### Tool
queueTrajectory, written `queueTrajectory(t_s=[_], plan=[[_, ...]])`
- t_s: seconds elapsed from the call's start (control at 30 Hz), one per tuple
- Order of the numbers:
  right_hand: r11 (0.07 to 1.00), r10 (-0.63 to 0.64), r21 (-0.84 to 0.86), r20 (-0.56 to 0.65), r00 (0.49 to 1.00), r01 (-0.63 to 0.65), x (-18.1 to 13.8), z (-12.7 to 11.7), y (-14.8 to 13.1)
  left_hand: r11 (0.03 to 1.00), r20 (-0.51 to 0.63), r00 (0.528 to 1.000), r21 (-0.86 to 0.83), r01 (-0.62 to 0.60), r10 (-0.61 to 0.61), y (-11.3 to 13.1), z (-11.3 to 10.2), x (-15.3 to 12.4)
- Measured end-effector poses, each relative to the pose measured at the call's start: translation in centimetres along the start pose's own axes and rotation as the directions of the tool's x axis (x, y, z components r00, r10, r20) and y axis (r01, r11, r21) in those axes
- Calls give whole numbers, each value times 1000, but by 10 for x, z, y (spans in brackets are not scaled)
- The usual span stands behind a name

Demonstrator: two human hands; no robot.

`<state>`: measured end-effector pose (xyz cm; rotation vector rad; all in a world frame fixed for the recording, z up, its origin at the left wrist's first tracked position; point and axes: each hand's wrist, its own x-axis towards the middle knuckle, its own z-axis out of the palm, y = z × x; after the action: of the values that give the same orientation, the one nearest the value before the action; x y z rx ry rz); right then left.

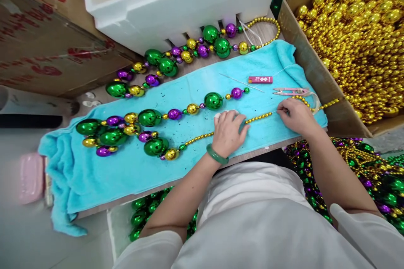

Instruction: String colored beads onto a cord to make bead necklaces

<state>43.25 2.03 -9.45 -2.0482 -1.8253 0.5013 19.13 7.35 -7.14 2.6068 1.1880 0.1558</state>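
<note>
A strand of small gold beads (259, 118) runs across a turquoise towel (126, 176). My left hand (227, 132), with a green bangle at its wrist, lies over the strand with fingers stretched out and covers part of it. At the strand's right end, my right hand (298, 117) pinches the thin pale string (275, 112) that comes out of the beads. To the left, the strand continues into large green, gold and purple beads (156, 146). Behind my hands lie a pink lighter (260, 80), thread snips (291, 91) and a long thin needle (241, 82).
A finished-looking bead necklace (202, 50) lies along the towel's back edge. Behind it stands a white foam box (189, 4) of beads. A cardboard box (318, 71) filled with gold beads (362, 50) stands at right. Cardboard boxes (63, 46) stand at left.
</note>
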Motion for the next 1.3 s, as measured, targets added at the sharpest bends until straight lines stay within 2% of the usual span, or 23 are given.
queueTrajectory(t_s=[0.13, 0.4, 0.7, 1.03, 1.3], plan=[[1000, 3, 14, -1, 1000, -3, 0, 1, 0, 1000, 18, 1000, 8, -17, 17, 9, 5, 10], [1000, -5, 23, -6, 1000, 5, -1, 1, 1, 998, 12, 999, 54, 29, -30, 3, 0, 4], [1000, -8, 10, 1, 1000, 8, 0, 2, 2, 998, 34, 998, 12, -54, 54, 24, 10, 25], [1000, -12, 24, 8, 1000, 12, 0, 1, 3, 996, 31, 999, 81, -21, 19, 15, 5, 18], [999, -23, 29, 8, 1000, 23, 0, 1, 2, 997, 24, 997, 10, -72, 72, 32, 12, 37]])
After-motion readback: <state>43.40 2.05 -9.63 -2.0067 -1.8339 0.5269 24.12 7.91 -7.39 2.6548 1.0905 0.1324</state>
